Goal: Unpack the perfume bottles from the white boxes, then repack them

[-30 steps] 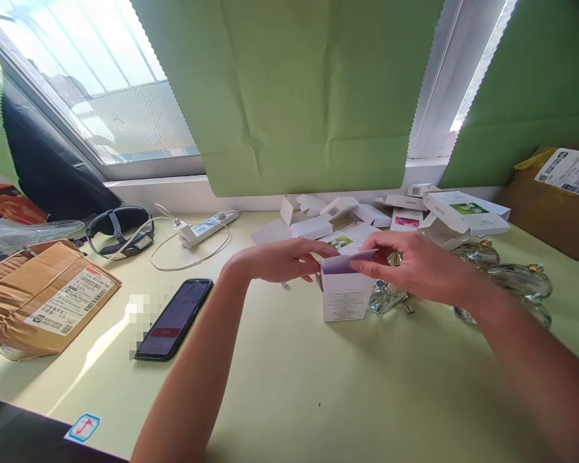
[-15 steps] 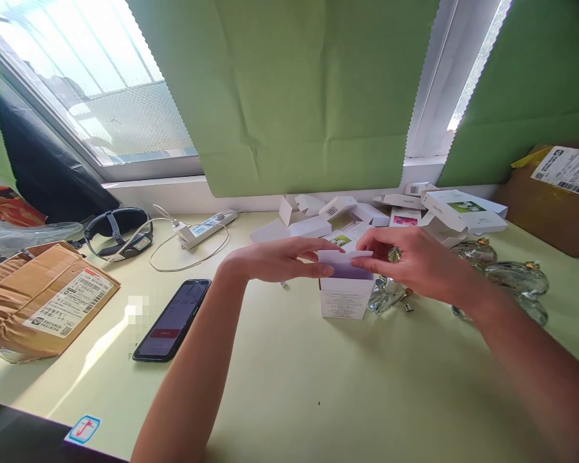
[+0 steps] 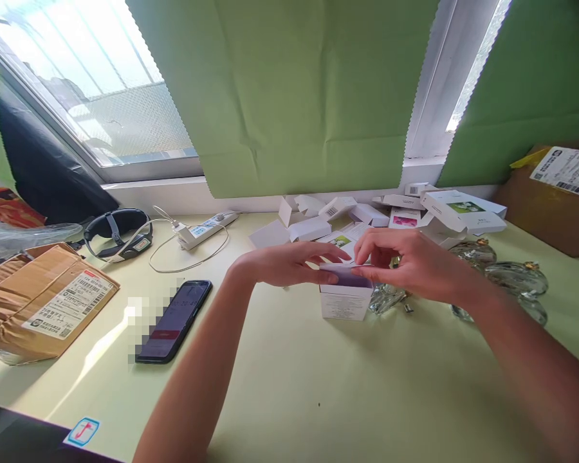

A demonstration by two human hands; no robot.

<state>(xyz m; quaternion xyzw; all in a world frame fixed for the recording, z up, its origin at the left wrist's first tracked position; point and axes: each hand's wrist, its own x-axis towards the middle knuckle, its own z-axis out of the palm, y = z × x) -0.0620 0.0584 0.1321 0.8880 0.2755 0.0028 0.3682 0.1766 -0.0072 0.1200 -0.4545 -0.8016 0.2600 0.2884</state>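
Observation:
A small white carton [image 3: 343, 302] stands upright on the pale green table [image 3: 289, 386], with a purple top flap folded low over its opening. My left hand [image 3: 289, 262] grips the carton's upper left edge. My right hand [image 3: 405, 262] pinches the purple flap from the right. Clear glass bottles with gold caps [image 3: 511, 278] lie just right of the carton, partly behind my right wrist.
A heap of white cartons [image 3: 390, 215] lies by the window sill. A black phone [image 3: 174, 320] sits left of my arm, with a taped brown parcel [image 3: 38, 302], a head strap [image 3: 118, 231] and a power strip [image 3: 205, 228] further left. A brown box [image 3: 554, 199] stands far right.
The purple flap, raised a second ago, has been folded down onto the carton's top. Both hands stayed at the carton, fingers lowering with the flap.

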